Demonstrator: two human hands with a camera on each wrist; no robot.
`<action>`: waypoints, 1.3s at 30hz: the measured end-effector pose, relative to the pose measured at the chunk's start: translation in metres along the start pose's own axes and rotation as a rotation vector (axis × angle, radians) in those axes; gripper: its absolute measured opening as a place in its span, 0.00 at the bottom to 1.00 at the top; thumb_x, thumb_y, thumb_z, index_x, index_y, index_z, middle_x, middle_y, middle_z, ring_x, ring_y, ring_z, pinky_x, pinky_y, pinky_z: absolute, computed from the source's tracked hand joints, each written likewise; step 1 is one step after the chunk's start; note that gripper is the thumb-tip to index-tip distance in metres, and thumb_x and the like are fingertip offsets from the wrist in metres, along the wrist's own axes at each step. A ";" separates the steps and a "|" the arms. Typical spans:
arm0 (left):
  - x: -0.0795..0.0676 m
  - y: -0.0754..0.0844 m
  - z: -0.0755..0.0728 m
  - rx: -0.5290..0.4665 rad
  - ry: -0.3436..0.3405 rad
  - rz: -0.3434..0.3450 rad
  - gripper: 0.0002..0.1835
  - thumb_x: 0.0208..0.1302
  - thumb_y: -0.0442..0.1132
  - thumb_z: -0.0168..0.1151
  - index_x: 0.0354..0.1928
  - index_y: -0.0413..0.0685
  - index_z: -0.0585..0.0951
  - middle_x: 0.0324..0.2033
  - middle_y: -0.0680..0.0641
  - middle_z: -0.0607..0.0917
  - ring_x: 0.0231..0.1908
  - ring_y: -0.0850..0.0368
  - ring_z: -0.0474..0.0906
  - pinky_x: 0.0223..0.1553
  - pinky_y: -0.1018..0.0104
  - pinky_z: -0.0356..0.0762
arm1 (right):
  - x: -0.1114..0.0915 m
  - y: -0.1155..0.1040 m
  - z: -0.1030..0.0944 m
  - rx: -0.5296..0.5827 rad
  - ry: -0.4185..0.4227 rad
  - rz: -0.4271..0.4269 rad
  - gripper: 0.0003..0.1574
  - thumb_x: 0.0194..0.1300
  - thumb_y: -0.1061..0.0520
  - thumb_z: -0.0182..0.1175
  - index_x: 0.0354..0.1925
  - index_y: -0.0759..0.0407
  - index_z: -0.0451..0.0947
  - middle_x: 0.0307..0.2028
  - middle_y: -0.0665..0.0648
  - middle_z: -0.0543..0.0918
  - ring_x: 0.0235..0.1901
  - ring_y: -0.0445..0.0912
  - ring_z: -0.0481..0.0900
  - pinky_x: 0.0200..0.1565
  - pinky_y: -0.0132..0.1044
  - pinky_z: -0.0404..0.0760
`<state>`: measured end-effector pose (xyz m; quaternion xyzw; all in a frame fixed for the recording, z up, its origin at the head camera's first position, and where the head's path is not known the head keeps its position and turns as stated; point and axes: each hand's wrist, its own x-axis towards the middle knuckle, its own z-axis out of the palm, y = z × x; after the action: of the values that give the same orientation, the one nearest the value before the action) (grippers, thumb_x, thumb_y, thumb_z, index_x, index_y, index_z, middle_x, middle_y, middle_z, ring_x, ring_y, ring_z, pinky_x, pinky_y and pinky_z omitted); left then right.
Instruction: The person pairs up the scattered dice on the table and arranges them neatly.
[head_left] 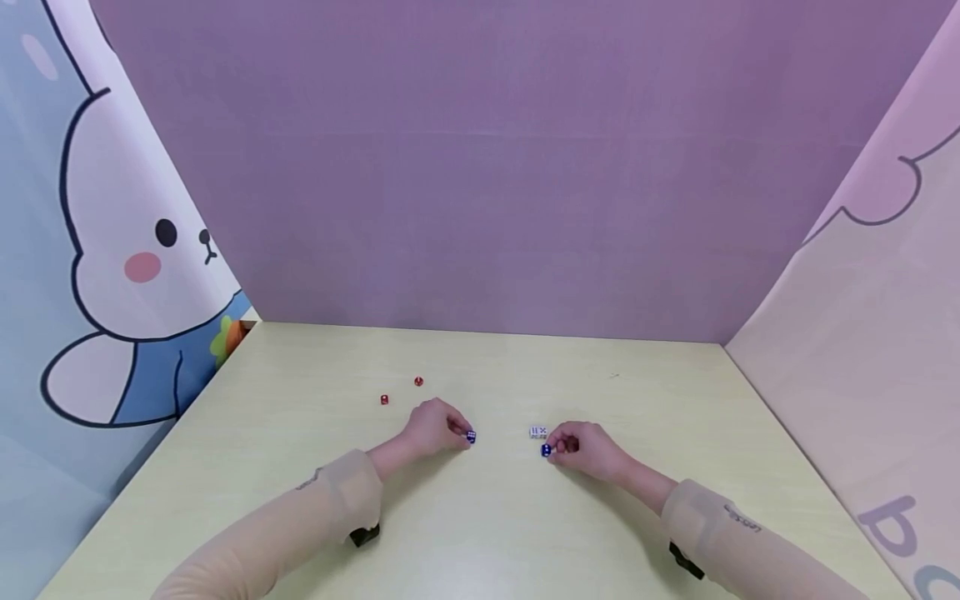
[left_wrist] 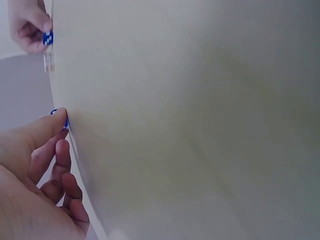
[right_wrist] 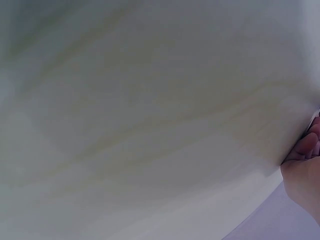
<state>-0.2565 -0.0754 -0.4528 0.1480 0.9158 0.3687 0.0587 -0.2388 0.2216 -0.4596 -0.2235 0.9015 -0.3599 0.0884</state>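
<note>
The person's left grip [head_left: 437,427] pinches a blue die [head_left: 471,437] between thumb and finger, and the right grip [head_left: 587,450] pinches another blue die [head_left: 546,451] the same way. Each is a plain cube, as long as it is wide, with a white-pipped face turned toward the person. The left one sits right at the fingertips, on the side toward the other hand; the right one pokes out leftward. I can't tell whether either touches the tabletop [head_left: 480,550]. Just beyond the right one, white dice [head_left: 538,432] sit side by side, their row running left to right. Red dice [head_left: 385,400] lie farther left, apart.
</note>
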 end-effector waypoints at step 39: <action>0.016 0.072 0.063 0.114 0.013 0.110 0.08 0.42 0.43 0.77 0.27 0.55 0.87 0.17 0.62 0.80 0.24 0.67 0.70 0.39 0.60 0.64 | 0.002 0.006 0.001 -0.006 0.024 -0.047 0.08 0.55 0.62 0.68 0.34 0.57 0.79 0.26 0.48 0.76 0.26 0.37 0.70 0.29 0.27 0.71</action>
<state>-0.2419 0.0201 -0.4485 0.1987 0.9262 0.3195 0.0238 -0.2424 0.2238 -0.4646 -0.2406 0.8980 -0.3620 0.0687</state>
